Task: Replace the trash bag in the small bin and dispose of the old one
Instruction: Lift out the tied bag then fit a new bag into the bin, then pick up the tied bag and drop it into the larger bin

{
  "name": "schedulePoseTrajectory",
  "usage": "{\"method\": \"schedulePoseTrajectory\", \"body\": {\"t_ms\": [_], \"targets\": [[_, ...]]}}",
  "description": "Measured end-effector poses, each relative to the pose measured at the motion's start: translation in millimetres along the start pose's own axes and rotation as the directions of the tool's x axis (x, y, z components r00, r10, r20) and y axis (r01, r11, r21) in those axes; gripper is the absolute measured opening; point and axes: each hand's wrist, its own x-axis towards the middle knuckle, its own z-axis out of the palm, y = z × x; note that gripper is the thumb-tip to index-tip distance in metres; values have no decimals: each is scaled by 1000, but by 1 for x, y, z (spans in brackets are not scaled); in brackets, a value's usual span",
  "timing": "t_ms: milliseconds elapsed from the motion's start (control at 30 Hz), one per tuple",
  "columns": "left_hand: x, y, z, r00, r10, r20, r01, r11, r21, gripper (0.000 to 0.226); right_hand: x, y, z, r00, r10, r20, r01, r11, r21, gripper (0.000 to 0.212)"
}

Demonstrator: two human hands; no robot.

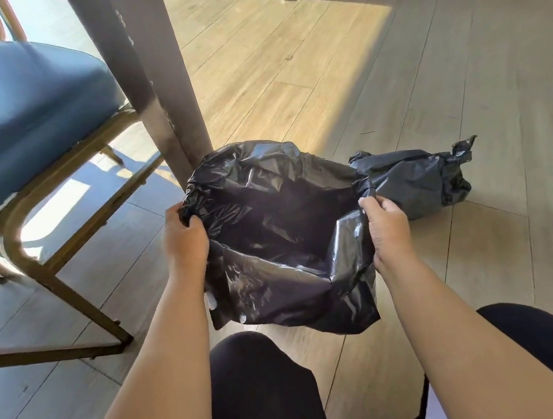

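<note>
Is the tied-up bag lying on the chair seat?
No, the tied bag lies on the wooden floor, to the right of the open bag.

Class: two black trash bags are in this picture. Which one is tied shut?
The tied black bag lying on the floor at the right, untouched. The other black bag is held open-mouthed by both hands, left and right.
</note>
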Motion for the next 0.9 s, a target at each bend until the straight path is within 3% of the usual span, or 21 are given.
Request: {"method": "schedulePoseTrajectory", "body": {"t_ms": [133, 267, 433, 600, 667, 833, 900], "targets": [[0, 17, 7, 965, 211, -159, -158, 943, 292, 43, 10, -14, -2, 998, -35, -54, 33, 999, -33, 25], [14, 39, 24, 935, 354, -23, -311, 848, 428, 50, 24, -23, 2, 980, -189, 62, 194, 977, -91, 32], [38, 46, 30, 946, 231, 227, -323, 735, 596, 48, 39, -18, 8, 969, -213, 126, 240, 935, -263, 25], [46, 55, 25, 949, 82, 304, -238, 818, 524, 44, 44, -18, 8, 976, -140, 165, 190, 922, -338, 38], [47, 57, 26, 956, 66, 286, -213, 829, 518, 47, 42, -21, 7, 980, -96, 176, 148, 939, -312, 57], [43, 66, 47, 989, 131, 68, -148, 867, 475, 51, 55, -40, 9, 978, -96, 185, 156, 927, -340, 71], [40, 75, 55, 984, 177, -4, -160, 900, 405, 45, 59, -50, 12, 980, -92, 176, 151, 922, -356, 66]]}}
